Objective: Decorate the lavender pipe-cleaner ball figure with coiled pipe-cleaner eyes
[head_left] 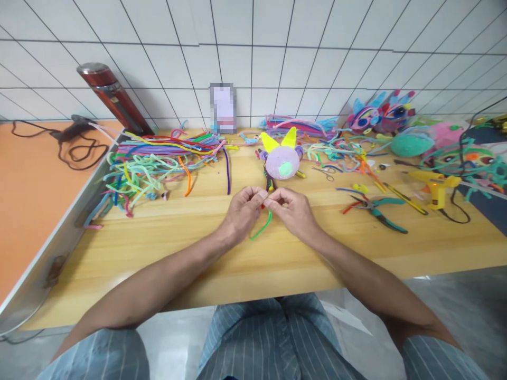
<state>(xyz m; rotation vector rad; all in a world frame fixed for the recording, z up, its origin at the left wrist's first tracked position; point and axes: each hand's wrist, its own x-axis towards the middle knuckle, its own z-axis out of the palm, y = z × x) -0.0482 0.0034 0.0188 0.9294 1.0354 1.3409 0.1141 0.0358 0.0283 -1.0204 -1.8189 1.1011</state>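
Observation:
My left hand (244, 210) and my right hand (292, 210) meet over the middle of the table, fingertips pinched close together. Between them is a green pipe cleaner (262, 228), its loose end curving down toward the front. A bit of red shows by the left fingers; what it belongs to is hidden. Just beyond my hands sits a purple fuzzy ball-shaped figure (277, 161) with a mint-green patch, two yellow pointed ears (289, 138) and purple curls at its sides. Something dark with yellow, partly covered by my fingers, lies below the figure.
Piles of pipe cleaners (138, 171) fill the left side. Green-handled pliers (382, 214), a yellow glue gun (435, 184) and scissors (327, 173) lie to the right. A red thermos (113, 97) and a blurred phone-like panel (224, 108) stand at the back; finished-looking fuzzy figures (366, 116) sit back right.

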